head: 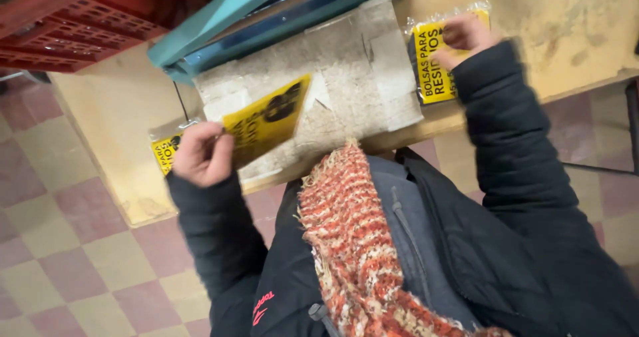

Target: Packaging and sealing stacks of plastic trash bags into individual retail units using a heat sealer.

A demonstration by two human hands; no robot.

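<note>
Left hand [202, 154] fingers pinching a yellow printed plastic packet [265, 119], long axis toward two o'clock, right hand [464, 37] fingers curled on a yellow-labelled clear packet [434, 62], lower edge hidden by sleeve, beige counter [113, 110].

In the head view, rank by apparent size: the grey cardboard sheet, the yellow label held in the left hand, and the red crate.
1. Grey cardboard sheet
2. Red crate, cut off by the frame, so unsure
3. Yellow label in the left hand

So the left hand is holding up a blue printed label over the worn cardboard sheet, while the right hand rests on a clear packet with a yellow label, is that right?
Not quite: in the head view, the printed label pinched in the left hand is yellow, not blue. It is over the worn cardboard sheet, and the right hand does rest on the clear packet with a yellow label.
</note>
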